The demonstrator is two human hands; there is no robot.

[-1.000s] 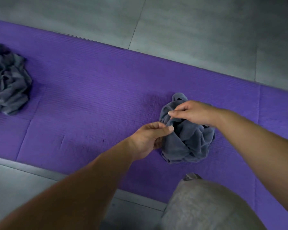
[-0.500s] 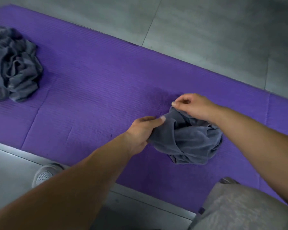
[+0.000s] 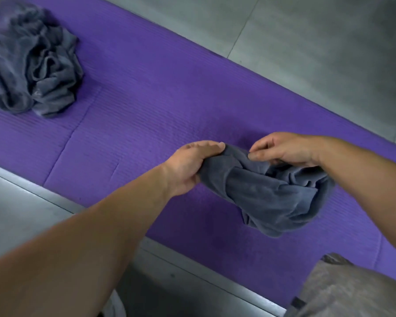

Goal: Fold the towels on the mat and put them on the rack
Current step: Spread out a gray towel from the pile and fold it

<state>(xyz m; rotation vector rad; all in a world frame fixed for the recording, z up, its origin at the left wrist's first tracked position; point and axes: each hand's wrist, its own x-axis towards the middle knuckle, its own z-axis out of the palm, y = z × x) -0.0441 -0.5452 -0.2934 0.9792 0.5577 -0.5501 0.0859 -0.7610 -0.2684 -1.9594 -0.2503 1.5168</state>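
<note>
Grey towel (image 3: 272, 197) sits right of centre frame, bunched and twisted, its lower part drooping toward the purple mat (image 3: 158, 99); can't tell whether it touches. Left hand (image 3: 192, 165) is clamped on the towel's left end, thumb on top and fingers curled under. Right hand (image 3: 286, 149) pinches a fold along the top edge, just beside the left.

Handling, my read: soft terry, light, zero stiffness, so it takes whatever shape gravity gives it. Not slippery or fragile, and the nap grips skin fine. The problem is finding geometry, not holding on.

Where to grab: hunt for a hemmed edge and walk the fingers along it to two adjacent corners (a mid-panel pinch just drags the whole knot). Corner pinches let it hang flat when lifted; then lay it on the open mat at centre frame and fold.

Second towel (image 3: 32, 65) is crumpled on the mat, upper left of frame, well apart and untouched. Rack not in view. Grey-clad knee (image 3: 352, 294) at lower right.
</note>
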